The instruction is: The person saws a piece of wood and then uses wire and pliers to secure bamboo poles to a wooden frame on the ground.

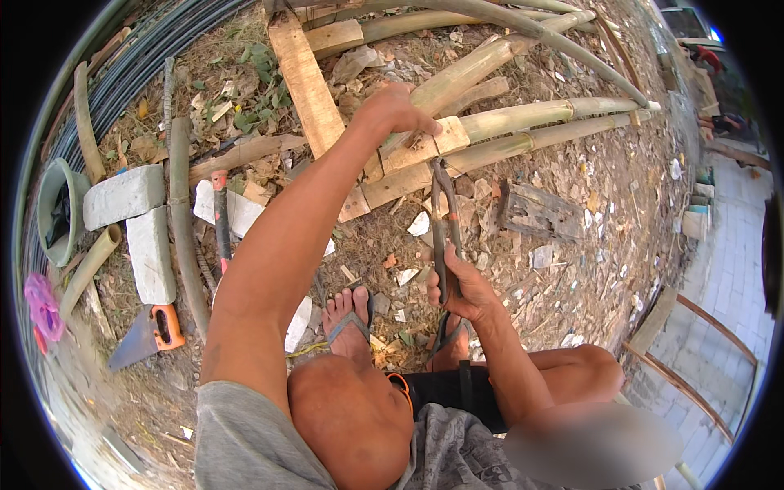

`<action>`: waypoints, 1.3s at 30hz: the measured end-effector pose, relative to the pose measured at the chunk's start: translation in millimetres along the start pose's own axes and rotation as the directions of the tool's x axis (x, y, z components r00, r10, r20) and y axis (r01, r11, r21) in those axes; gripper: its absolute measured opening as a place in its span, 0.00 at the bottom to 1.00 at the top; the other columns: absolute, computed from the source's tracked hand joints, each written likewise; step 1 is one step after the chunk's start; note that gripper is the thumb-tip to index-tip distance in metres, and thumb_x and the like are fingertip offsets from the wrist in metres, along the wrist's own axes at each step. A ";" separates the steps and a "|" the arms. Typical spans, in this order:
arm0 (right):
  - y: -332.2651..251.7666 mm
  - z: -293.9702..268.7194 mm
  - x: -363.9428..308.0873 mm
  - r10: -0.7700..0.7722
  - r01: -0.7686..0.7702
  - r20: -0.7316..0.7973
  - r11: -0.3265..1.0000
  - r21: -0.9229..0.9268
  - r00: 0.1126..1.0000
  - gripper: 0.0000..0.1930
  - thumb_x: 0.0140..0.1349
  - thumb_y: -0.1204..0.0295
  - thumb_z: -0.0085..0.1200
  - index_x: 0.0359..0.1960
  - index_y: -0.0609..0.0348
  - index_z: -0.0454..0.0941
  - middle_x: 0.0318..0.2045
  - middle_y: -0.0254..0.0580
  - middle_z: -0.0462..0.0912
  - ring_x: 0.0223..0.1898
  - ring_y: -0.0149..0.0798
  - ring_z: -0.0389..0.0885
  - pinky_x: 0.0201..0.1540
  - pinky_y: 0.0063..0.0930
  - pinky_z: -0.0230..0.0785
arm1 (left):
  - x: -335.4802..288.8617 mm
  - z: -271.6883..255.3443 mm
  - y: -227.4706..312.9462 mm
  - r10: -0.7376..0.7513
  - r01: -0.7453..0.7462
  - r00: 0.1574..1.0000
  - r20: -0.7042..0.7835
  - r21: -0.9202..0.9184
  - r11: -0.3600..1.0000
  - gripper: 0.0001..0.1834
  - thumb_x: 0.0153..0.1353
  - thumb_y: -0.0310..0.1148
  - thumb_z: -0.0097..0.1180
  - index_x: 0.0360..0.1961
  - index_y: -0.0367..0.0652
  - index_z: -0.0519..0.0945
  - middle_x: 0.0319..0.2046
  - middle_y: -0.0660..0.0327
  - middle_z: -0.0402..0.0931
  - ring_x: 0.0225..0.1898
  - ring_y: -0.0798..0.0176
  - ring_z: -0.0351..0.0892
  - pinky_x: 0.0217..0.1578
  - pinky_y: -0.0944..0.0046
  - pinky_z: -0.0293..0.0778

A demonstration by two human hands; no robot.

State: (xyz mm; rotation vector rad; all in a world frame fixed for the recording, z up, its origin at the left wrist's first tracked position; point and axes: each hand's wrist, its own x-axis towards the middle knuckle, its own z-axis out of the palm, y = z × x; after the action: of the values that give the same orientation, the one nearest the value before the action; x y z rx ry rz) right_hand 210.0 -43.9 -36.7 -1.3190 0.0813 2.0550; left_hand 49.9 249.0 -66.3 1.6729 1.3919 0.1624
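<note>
My left hand (394,111) is closed on the end of a bamboo and wood frame, its fingers curled and partly hidden. A short pale wooden piece (452,135) lies by its fingertips, across the bamboo poles (523,118). In my right hand (464,284) are long-handled pincers (454,208), held by the lower handles. Their dark jaws point up at the lower edge of the wooden piece; whether they bite on a nail is too small to tell. A wide plank (306,86) runs up from the frame's left end.
At left lie a handsaw (135,341), two grey concrete blocks (122,198), a bucket (79,192), a bar with an orange and black handle (220,208) and steel rods (122,77). A weathered board (539,211) lies right of the pincers. Debris and leaves cover the ground.
</note>
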 end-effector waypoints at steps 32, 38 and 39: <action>-4.6 6.0 -11.0 -0.253 0.198 -0.062 0.868 -0.456 0.965 0.32 0.78 0.68 0.52 0.81 0.43 0.60 0.40 0.37 0.84 0.25 0.25 0.73 0.28 0.21 0.64 | 0.7 -10.8 7.3 0.073 -0.055 0.987 0.142 -0.127 0.990 0.62 0.33 0.58 0.82 0.70 0.34 0.76 0.61 0.42 0.82 0.62 0.47 0.82 0.66 0.53 0.72; 29.6 -31.1 -11.1 -0.246 0.206 0.066 0.602 -0.771 0.967 0.37 0.74 0.74 0.51 0.83 0.42 0.55 0.49 0.47 0.80 0.38 0.34 0.86 0.48 0.33 0.78 | 1.6 -13.5 2.5 0.065 -0.038 0.981 0.183 -0.145 0.989 0.62 0.34 0.58 0.82 0.70 0.33 0.75 0.62 0.41 0.81 0.62 0.46 0.82 0.65 0.53 0.72; 45.3 -46.0 -7.4 -0.280 0.226 0.101 0.462 -0.858 0.955 0.37 0.73 0.75 0.51 0.83 0.42 0.55 0.47 0.46 0.80 0.39 0.35 0.87 0.50 0.35 0.78 | 2.7 -11.4 5.4 0.070 -0.042 0.981 0.183 -0.154 0.987 0.62 0.34 0.58 0.82 0.70 0.33 0.75 0.62 0.41 0.81 0.62 0.46 0.82 0.65 0.53 0.72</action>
State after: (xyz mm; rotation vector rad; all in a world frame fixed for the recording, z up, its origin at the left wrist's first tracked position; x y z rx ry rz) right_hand 221.8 -100.5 -66.3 -1.8028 -1.2368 1.7935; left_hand 47.7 257.9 -57.2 1.5616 1.1638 0.1337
